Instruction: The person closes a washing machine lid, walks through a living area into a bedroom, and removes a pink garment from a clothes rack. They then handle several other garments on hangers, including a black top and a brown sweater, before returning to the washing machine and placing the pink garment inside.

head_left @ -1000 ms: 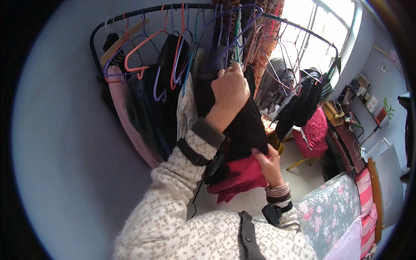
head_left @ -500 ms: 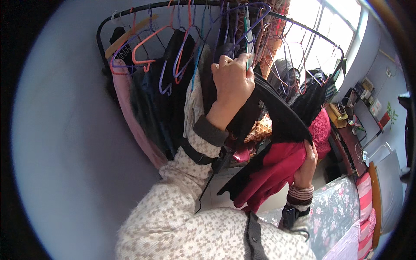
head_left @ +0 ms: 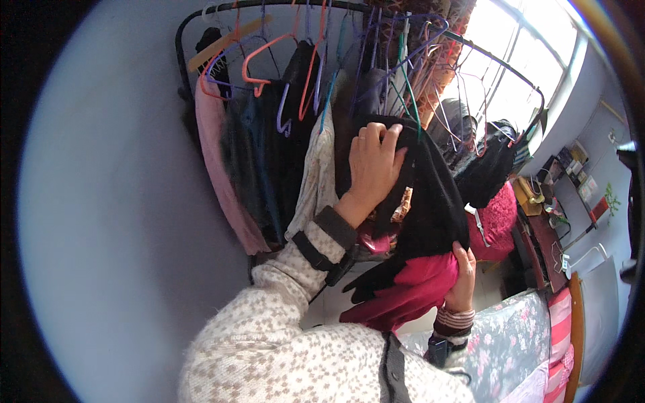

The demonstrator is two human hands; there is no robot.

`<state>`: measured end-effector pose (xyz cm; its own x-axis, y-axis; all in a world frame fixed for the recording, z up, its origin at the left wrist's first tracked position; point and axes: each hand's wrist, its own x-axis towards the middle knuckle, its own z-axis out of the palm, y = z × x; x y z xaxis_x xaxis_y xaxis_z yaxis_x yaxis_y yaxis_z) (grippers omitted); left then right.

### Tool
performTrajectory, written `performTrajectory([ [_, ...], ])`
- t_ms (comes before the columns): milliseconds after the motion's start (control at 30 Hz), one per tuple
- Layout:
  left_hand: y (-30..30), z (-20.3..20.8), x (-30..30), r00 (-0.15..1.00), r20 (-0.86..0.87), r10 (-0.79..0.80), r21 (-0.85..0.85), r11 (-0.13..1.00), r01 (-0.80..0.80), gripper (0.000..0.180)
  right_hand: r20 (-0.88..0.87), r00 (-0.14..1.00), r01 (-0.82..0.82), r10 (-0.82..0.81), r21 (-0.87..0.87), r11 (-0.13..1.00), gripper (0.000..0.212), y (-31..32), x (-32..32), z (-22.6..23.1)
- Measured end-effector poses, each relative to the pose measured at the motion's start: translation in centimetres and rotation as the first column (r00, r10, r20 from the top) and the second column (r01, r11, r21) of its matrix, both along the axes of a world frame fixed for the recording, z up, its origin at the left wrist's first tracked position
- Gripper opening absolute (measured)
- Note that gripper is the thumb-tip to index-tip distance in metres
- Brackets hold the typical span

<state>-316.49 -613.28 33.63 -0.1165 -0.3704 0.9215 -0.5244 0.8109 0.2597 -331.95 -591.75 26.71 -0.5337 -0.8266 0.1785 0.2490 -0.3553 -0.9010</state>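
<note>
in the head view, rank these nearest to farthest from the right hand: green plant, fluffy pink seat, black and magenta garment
1. Black and magenta garment: in the right hand, touching it.
2. Fluffy pink seat: just up and to the right of the hand, behind the garment.
3. Green plant: far right, by the wall.

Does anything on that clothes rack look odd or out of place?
Yes: near the window, one purple hanger looks askew. Its end juts out level with the black rack's top rail, while the coral hanger hangs below it.
</note>
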Motion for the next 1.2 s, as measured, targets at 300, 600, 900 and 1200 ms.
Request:
performTrajectory([
  [300,-2.0,2.5,-2.8,0.998,-0.041,0.039,0.184,0.982,-0.031,0.035,0.105,0.981,-0.163,0.165,-0.034,0.986,0.028,-0.2,1.3,2.1],
  [600,-0.9,0.8,-7.2,0.995,0.024,0.098,-0.222,0.971,-0.090,0.063,0.066,0.974,-0.221,0.216,0.084,0.972,0.020,-1.5,1.4,0.3],
  [900,-1.6,1.6,-5.6,0.964,-0.067,-0.258,0.278,0.923,0.266,0.077,0.032,0.969,-0.248,0.246,0.134,0.960,0.017,-2.4,1.2,-0.8],
  [1200,-6.9,7.7,1.0,0.761,0.338,-0.555,0.783,0.613,0.099,0.068,0.130,0.990,-0.061,0.057,0.032,0.998,0.026,-0.6,-0.7,-0.1],
])
